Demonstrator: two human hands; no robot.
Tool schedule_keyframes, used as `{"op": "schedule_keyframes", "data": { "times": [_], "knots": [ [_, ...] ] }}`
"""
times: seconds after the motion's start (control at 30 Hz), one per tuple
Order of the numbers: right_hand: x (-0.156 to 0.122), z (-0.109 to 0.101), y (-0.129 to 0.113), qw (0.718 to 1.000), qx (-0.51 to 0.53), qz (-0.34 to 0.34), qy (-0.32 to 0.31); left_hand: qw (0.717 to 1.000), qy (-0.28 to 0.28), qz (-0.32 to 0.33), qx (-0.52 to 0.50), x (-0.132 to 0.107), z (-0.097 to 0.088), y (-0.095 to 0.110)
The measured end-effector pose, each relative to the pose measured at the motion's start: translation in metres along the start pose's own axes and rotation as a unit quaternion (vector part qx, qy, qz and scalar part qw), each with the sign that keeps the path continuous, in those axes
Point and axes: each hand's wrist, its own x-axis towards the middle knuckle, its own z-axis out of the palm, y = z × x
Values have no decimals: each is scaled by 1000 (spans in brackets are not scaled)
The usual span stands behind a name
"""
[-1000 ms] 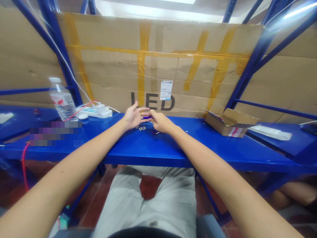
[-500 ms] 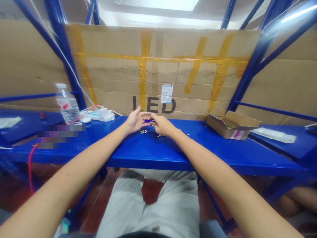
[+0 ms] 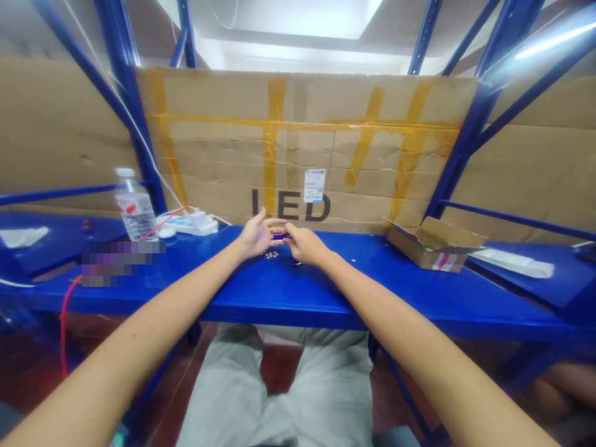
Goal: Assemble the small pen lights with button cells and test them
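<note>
My right hand (image 3: 305,244) is closed around a slim purple tube (image 3: 280,236), which points toward my left hand. Fingers stretched out and palm turned inward, my left hand (image 3: 255,236) is open beside the tube's end. A small violet glow lies on its palm. Its fingertips reach to my right fingers; whether they also touch the tube I cannot tell. Below the hands, several small shiny metal pieces (image 3: 270,254) lie on the blue table (image 3: 279,292). Under my right hand a small dark purple thing (image 3: 296,263) is partly hidden.
On the left stand a water bottle (image 3: 135,205) and a white power strip (image 3: 190,223) with a red cable. An open cardboard box (image 3: 433,245) sits at the right, by a white packet (image 3: 516,263). A large cardboard panel (image 3: 223,149) closes off the back.
A violet glow now shows on my left palm. The whole scene sits slightly lower in view as the camera has tilted up; both hands keep nearly the same pose.
</note>
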Motion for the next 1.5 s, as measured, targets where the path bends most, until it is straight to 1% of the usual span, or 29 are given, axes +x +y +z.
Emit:
{"op": "schedule_keyframes", "data": {
  "times": [0.23,0.4,0.57,0.73,0.9,1.03,1.2,1.33,1.5],
  "knots": [
    [-2,2,1,1000,19,-12,13,1000,10,-6,-12,-3,7,2],
    [-3,3,0,1000,10,-14,-9,1000,11,-10,-10,-3,5,3],
    [-4,1,0,1000,0,-8,-11,1000,-4,-3,-2,-2,3,2],
    [-3,0,-2,1000,-12,-7,-17,1000,-1,0,3,-1,1,2],
    [-1,-1,-4,1000,-13,-11,-6,1000,-16,5,14,0,0,4],
    [-2,-3,-4,999,8,-33,2,1000,-10,11,21,-1,3,5],
    [-2,-4,-4,1000,11,-19,9,999,-14,18,22,-2,5,5],
    [0,-4,-3,1000,-5,-19,7,999,-23,10,22,-2,3,6],
    [0,-5,-2,999,14,-25,31,999,-21,12,24,-2,3,5]
  ]
}}
